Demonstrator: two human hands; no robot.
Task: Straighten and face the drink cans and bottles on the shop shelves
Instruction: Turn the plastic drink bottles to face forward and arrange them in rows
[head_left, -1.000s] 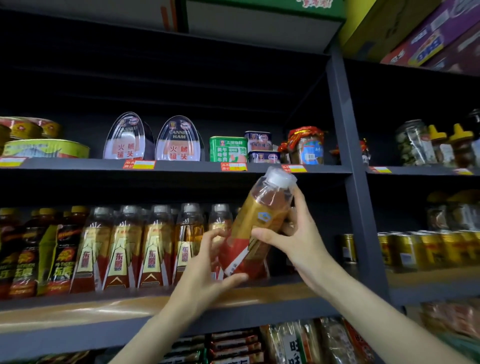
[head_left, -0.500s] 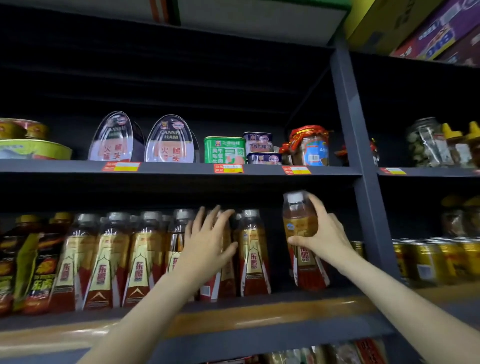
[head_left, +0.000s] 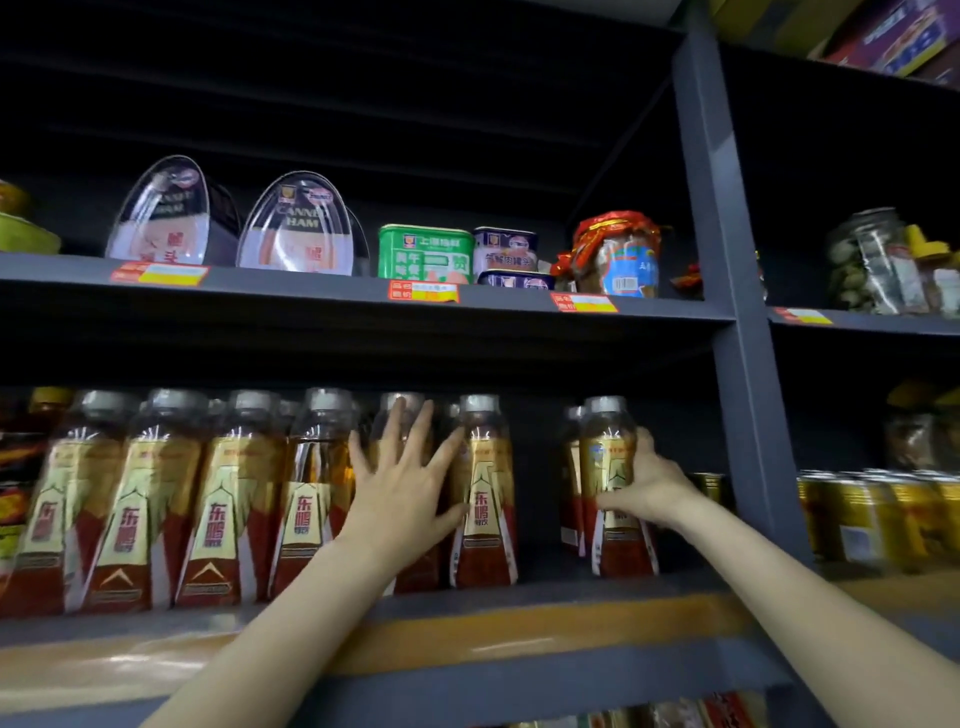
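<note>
I am standing the end bottle (head_left: 615, 488) on the drinks shelf (head_left: 519, 597), at the right of the row and close to the grey upright (head_left: 737, 364). My right hand (head_left: 649, 483) is curling round its right side at label height, thumb across the front and fingers going behind, so it is gripping the bottle, which looks upright with its base on the shelf. Its label is partly turned away from me and partly hidden by my thumb, so I am judging that it needs a small twist to face front. My left hand (head_left: 402, 483) is lying flat with fingers spread and straight against a covered bottle (head_left: 400, 415) in the row, holding nothing, its thumb touching the neighbour bottle (head_left: 485, 493) just to the right. A dark gap is showing between that neighbour and the end bottle. The step in hand, I think, is seating and facing the end bottle; next calls for turning it label-forward and sliding it left to close the gap, without tipping the rest.
</note>
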